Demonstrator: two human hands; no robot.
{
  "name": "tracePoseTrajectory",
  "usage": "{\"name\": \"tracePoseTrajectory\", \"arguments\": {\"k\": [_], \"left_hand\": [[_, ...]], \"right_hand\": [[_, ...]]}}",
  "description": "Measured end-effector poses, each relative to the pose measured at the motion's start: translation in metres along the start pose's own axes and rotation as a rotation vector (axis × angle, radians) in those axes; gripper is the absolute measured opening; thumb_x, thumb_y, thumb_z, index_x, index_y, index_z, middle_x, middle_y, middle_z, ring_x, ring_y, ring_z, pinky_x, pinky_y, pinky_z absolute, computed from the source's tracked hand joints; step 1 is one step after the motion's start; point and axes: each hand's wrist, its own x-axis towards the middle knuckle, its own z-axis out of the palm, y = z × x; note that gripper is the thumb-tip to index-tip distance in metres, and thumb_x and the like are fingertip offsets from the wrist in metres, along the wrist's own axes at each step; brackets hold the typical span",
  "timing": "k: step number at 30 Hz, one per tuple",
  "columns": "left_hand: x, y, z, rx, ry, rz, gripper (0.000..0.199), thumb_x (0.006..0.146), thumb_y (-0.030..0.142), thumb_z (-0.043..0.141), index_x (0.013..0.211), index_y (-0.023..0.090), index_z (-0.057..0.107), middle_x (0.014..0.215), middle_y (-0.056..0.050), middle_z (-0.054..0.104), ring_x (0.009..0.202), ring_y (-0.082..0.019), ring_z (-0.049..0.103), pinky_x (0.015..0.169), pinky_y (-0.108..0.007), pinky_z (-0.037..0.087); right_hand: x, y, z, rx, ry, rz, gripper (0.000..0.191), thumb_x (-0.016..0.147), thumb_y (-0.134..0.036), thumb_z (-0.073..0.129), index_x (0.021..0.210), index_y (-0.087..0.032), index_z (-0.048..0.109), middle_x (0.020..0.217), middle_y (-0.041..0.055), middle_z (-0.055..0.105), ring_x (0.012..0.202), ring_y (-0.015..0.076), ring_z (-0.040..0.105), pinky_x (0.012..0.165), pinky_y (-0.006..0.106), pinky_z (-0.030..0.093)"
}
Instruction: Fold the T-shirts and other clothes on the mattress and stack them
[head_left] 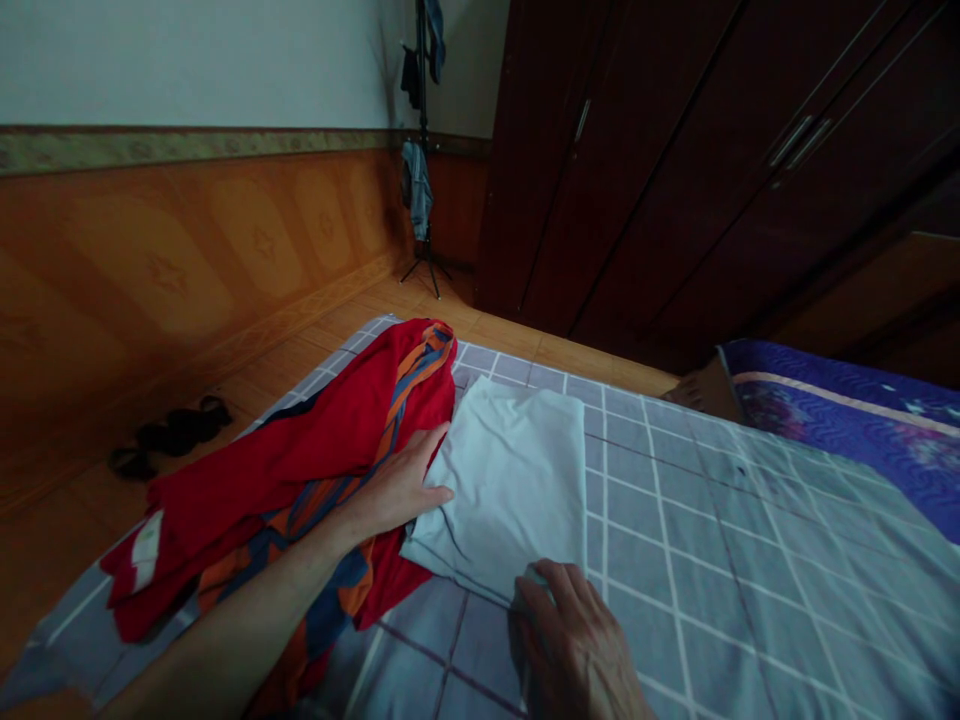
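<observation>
A pale, folded garment lies flat on the checked bed sheet, forming a rough rectangle with small wrinkles; its kind does not show. Along its left edge rests my left hand, thumb on the cloth and fingers stretched out away from the thumb. My right hand is at the near right corner, fingers curled over the cloth with a bit of it showing between thumb and forefinger. To the left, beneath my left forearm, a red garment with orange and blue stripes lies loosely heaped.
The grey checked sheet covers the bed. A purple patterned cloth lies at the right. Dark wardrobe doors stand beyond the bed, beside a coat rack holding clothes. Black footwear sits on the floor at left.
</observation>
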Motion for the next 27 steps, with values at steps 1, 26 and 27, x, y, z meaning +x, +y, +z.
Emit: {"name": "tracePoseTrajectory", "arguments": {"k": [1, 26, 27], "left_hand": [[-0.005, 0.003, -0.004, 0.039, -0.008, 0.015, 0.079, 0.070, 0.024, 0.062, 0.143, 0.021, 0.030, 0.137, -0.011, 0.044, 0.105, -0.024, 0.057, 0.090, -0.034, 0.045], [-0.060, 0.014, -0.004, 0.062, -0.165, -0.153, 0.033, 0.086, 0.023, 0.039, 0.107, 0.020, 0.063, 0.073, 0.003, 0.063, 0.060, -0.012, 0.054, 0.057, -0.020, 0.035], [-0.061, 0.014, -0.005, 0.089, -0.187, -0.154, 0.033, 0.086, 0.022, 0.038, 0.108, 0.021, 0.063, 0.076, 0.002, 0.065, 0.062, -0.012, 0.056, 0.058, -0.020, 0.035]], "right_hand": [[-0.004, 0.004, -0.002, -0.017, 0.010, -0.008, 0.024, 0.076, -0.006, 0.045, 0.090, -0.022, 0.055, 0.089, 0.0064, 0.061, 0.074, 0.0211, 0.055, 0.062, 0.032, 0.049], [-0.035, 0.038, -0.016, 0.197, 0.228, -0.008, 0.014, 0.086, -0.012, 0.048, 0.092, -0.018, 0.058, 0.085, 0.0063, 0.062, 0.076, 0.0154, 0.060, 0.065, 0.027, 0.052], [-0.034, 0.037, -0.017, 0.190, 0.222, -0.007, 0.014, 0.086, -0.012, 0.047, 0.090, -0.018, 0.058, 0.085, 0.0062, 0.062, 0.076, 0.0155, 0.059, 0.064, 0.027, 0.052]]}}
